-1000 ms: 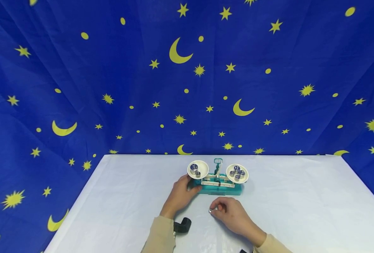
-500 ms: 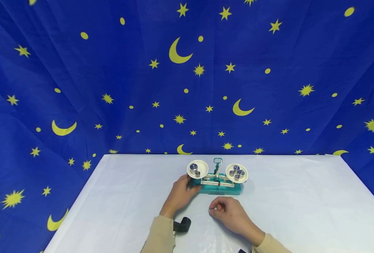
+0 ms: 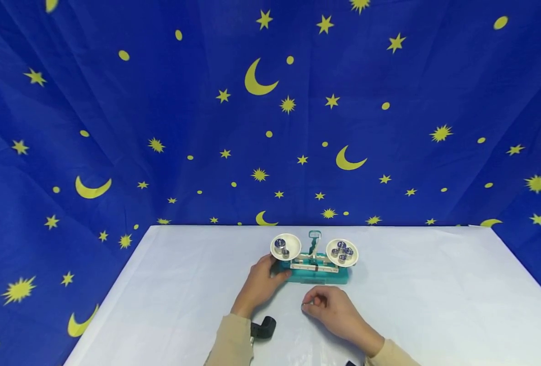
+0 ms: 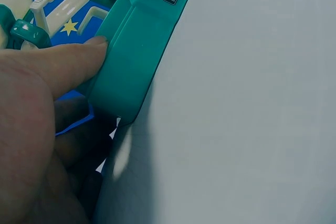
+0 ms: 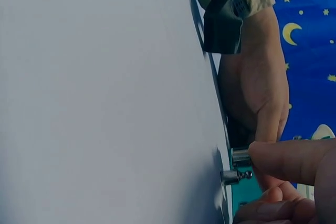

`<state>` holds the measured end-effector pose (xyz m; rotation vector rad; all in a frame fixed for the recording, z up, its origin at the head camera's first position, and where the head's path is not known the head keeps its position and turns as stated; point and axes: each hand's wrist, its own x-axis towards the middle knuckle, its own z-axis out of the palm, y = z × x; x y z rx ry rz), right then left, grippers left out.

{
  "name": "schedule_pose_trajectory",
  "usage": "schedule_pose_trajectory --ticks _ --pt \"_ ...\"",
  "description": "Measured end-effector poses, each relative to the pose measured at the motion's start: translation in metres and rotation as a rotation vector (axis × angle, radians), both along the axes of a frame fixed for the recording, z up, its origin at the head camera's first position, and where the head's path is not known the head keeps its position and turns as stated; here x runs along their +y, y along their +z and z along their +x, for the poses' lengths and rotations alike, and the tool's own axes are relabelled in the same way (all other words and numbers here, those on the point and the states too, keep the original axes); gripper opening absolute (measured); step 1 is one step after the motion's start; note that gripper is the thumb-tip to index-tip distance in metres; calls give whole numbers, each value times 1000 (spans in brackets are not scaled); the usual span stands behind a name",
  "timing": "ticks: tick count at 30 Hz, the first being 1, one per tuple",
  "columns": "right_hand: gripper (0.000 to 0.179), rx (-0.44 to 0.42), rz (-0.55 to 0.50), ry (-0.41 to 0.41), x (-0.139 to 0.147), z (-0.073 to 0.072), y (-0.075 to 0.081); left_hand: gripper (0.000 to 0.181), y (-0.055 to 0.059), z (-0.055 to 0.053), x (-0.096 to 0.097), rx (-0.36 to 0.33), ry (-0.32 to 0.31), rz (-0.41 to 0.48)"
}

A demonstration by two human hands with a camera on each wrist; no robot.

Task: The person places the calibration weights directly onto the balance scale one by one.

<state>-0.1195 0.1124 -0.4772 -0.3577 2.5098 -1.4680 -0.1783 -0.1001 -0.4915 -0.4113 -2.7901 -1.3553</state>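
A teal balance scale [image 3: 318,276], labelled "Student Tray Balance" in the left wrist view, stands with a white pan on each side. My left hand [image 3: 260,284] grips the left end of its base [image 4: 131,61], thumb laid on top and the other fingers curled beside the end. In the left pan [image 3: 295,243] sit a large and a small metal weight; the right pan [image 3: 350,260] bears several small weights. In front of the scale, my right hand [image 3: 336,312] pinches a small metal weight [image 5: 240,156] at its fingertips. Another small knobbed weight [image 5: 230,177] stands close beside it.
A white-covered table [image 3: 435,300] lies beneath everything. Behind it hangs a blue cloth [image 3: 206,122] with yellow moons and stars. A black wrist mount [image 3: 264,328] sticks out beside the left sleeve [image 3: 231,338].
Both hands stay nearly in place. Less of the metal at the right fingertips shows in the head view, and that view has shifted very slightly.
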Motion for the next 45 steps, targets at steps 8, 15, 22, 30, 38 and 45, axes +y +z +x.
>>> schedule_pose_trajectory --ticks 8,15,22,30,38,45 --pt "10 -21 -42 38 3 0 3 60 0 1 0 5 -3 5" --pt "8 -22 -40 39 3 2 9 60 1 1 -1 13 -6 11" --pt "9 53 -47 36 1 3 17 59 3 2 -2 24 -3 10" --pt "7 85 -36 25 -3 3 25 59 1 1 -1 30 -6 1" --pt "7 100 -33 -2 -4 3 32 58 0 1 0 39 -5 -1" --pt "6 115 -45 -21 -6 1 39 57 0 1 -1 47 -3 0"
